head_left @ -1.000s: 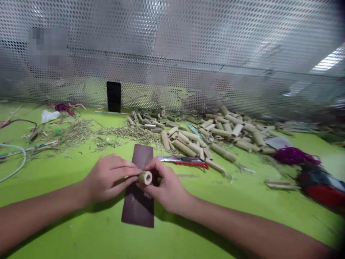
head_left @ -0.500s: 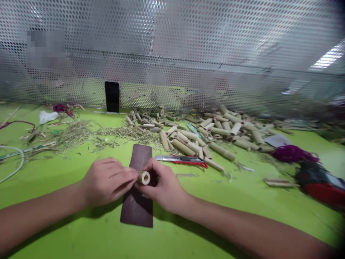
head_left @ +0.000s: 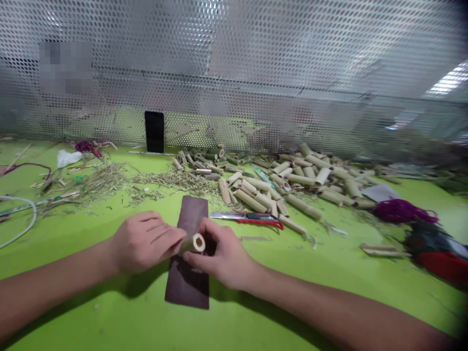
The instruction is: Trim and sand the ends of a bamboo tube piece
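Note:
A short bamboo tube (head_left: 193, 243) is held between my two hands, its hollow cut end facing me and to the right. My left hand (head_left: 146, 242) has its fingers pressed together on the tube's left end. Thumb and fingers of my right hand (head_left: 224, 254) pinch the tube from the right. Beneath them a dark brown strip (head_left: 188, 285), like sandpaper, lies flat on the green table (head_left: 120, 317). A utility knife (head_left: 252, 218) with a red and black handle rests just beyond my right hand.
Many cut bamboo pieces (head_left: 300, 179) are heaped at the back right. Shavings (head_left: 175, 180) lie beyond the strip. A phone (head_left: 155, 132) leans on the perforated metal screen (head_left: 234, 87). Purple cord (head_left: 398, 209) and a red and black tool (head_left: 437, 251) are at the right.
More of the tube's side now shows between my hands, as the fingers around it have shifted slightly. The whole view has moved a little, with things sitting slightly further right.

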The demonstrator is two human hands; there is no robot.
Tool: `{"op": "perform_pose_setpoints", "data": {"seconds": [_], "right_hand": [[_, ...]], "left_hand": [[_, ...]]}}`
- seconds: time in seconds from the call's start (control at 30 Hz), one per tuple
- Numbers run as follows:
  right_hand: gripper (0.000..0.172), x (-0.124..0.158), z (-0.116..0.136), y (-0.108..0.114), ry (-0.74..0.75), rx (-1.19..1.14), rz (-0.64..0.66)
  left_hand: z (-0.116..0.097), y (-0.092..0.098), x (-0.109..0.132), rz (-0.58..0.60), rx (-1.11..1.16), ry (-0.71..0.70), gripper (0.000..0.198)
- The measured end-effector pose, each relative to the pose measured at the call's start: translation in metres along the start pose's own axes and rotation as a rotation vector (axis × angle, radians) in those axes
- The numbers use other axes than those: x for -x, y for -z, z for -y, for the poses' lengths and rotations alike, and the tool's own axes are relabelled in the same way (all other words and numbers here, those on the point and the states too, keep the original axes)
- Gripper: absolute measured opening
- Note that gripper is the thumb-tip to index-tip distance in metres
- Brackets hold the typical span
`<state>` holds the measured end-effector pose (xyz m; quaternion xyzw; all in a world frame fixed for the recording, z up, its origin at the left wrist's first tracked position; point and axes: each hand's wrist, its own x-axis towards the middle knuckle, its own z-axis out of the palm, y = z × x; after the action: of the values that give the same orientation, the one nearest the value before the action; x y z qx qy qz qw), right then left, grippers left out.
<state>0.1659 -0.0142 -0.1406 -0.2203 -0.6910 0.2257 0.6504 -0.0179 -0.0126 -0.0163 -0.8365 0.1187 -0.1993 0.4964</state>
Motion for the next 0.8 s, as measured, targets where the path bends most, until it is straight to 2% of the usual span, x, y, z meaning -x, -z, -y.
{"op": "perform_pose_setpoints", "data": {"seconds": [0.1, 0.23, 0.3, 0.4, 0.6, 0.8], "right_hand": [[0.027, 0.001, 0.002, 0.001, -0.007, -0.018, 0.02], [0.023, 0.001, 0.002, 0.002, 0.017, -0.015, -0.01], [0.022, 0.001, 0.002, 0.003, 0.045, 0.017, -0.037], [0.022, 0.0, -0.001, 0.003, 0.074, 0.052, -0.066], [0.019, 0.002, -0.006, 0.003, 0.116, 0.11, -0.071], [0.017, 0.003, -0.01, 0.003, 0.136, 0.159, -0.079]], "left_hand": [[0.012, -0.003, 0.003, -0.034, -0.006, 0.073, 0.015], [0.023, -0.007, 0.007, 0.034, 0.052, 0.241, 0.026], [0.022, -0.008, 0.008, 0.063, 0.13, 0.303, 0.031], [0.014, -0.006, 0.007, 0.069, 0.261, 0.361, 0.03], [0.003, -0.004, 0.001, 0.058, 0.397, 0.357, 0.024], [-0.002, -0.007, 0.004, 0.044, 0.371, 0.297, 0.018]]}}
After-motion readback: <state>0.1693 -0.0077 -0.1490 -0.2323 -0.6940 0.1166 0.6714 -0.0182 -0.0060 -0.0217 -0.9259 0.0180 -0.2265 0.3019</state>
